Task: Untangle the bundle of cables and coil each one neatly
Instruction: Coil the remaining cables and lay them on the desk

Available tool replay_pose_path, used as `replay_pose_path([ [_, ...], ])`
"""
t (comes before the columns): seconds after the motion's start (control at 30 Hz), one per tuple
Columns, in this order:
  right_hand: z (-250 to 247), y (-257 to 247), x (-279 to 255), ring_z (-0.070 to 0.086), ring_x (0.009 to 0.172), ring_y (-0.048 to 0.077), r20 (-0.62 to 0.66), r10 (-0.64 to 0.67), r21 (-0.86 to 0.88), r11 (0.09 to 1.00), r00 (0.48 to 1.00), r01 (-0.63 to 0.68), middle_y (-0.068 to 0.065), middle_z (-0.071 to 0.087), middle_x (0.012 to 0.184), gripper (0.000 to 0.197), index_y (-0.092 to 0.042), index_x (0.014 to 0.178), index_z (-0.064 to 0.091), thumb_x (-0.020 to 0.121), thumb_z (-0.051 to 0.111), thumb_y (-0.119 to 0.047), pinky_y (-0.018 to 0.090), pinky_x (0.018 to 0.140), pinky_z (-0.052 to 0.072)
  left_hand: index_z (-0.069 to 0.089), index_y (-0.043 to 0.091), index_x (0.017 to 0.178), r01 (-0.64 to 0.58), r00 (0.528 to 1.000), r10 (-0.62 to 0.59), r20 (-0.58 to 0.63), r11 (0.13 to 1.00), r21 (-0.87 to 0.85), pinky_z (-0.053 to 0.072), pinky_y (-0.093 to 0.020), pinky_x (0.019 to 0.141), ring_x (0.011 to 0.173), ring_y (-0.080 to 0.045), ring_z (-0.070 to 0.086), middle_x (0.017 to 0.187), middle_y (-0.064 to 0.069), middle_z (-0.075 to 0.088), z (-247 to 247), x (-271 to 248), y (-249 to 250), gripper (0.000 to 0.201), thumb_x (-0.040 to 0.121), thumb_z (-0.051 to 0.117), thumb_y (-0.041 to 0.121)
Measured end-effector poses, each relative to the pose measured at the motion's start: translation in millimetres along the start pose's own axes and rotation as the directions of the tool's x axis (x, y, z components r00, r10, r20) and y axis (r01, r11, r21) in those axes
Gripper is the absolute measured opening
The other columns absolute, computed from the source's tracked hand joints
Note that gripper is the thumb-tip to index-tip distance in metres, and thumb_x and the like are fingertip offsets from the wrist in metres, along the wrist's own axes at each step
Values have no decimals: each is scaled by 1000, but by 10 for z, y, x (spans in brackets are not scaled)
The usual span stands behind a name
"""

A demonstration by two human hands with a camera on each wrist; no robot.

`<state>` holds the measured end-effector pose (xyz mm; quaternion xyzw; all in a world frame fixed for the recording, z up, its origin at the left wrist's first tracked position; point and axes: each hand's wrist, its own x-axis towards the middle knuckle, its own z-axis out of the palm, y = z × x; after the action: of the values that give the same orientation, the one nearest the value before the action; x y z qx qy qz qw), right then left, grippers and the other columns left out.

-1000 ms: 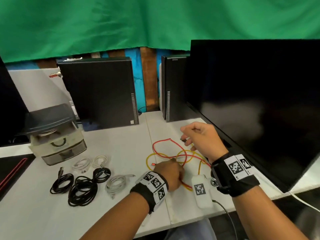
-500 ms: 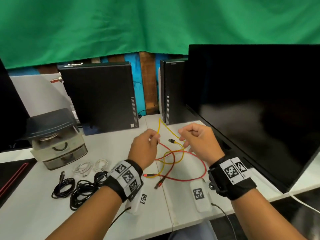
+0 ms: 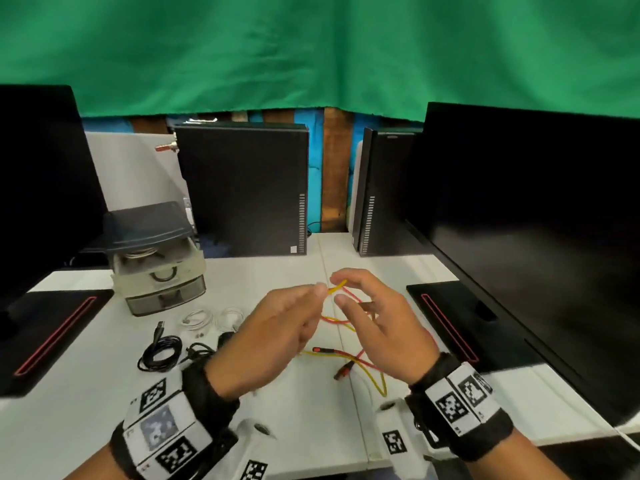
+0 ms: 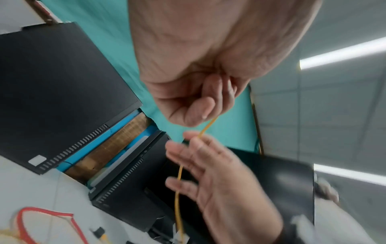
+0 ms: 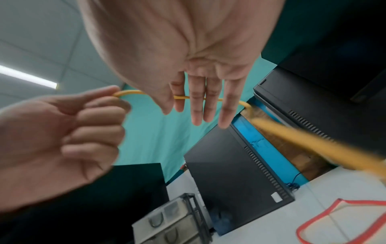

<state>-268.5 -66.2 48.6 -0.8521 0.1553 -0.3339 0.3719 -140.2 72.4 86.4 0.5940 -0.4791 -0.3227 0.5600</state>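
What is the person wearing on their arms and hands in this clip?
Both hands are bare, no gloves or sleeves. The left hand and right hand each have a black wrist strap carrying white blocks printed with black square fiducial markers; a thin black cable trails from the right one.

Your left hand (image 3: 277,327) and right hand (image 3: 377,327) hang above the table (image 3: 86,410); coiled cables (image 3: 162,351) lie left of them, a monitor (image 3: 540,237) right.

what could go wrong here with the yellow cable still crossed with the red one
The left hand pinches the yellow cable, which runs across the right hand's straight fingers. That loose hold could let it slip. Below, it still crosses the red cable on the table; pulling up might tighten the tangle or drag the red one along.
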Motion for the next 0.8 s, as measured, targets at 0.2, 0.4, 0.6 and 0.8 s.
replay_pose_path([
  [0.2,-192,370,61,60,101,7,-257,79,-233,962,963,-141,-16,66,106,11,-27,103,67,93,66,-33,23,84,45,37,20,56,-113,992,82,-92,905,-410,39,-27,46,46,-19,36,55,-6,39,-397,-208,343,45,98,47,32],
  [0.4,-630,352,99,57,101,11,-305,307,-349,844,902,-406,-7,64,125,36,-26,125,64,90,70,-33,26,87,42,47,22,55,-249,963,176,-206,873,-418,48,-25,49,53,-18,50,63,-2,54,-858,-259,527,42,94,39,35],
  [0.6,-276,-411,-36,30,140,-9,149,15,-27,1000,989,-11,-26,38,151,86,-41,150,28,84,78,-21,12,111,27,67,21,67,-99,992,88,-96,988,-122,46,-23,52,51,-18,49,59,0,50,-389,-47,66,32,92,51,31],
  [0.8,-102,-424,-65,56,127,10,142,-3,299,953,990,-40,-9,64,129,40,-33,136,54,96,57,-34,35,106,46,67,20,73,6,987,15,159,992,-126,43,-23,55,49,-13,43,55,2,44,-209,-58,-81,33,94,48,37],
])
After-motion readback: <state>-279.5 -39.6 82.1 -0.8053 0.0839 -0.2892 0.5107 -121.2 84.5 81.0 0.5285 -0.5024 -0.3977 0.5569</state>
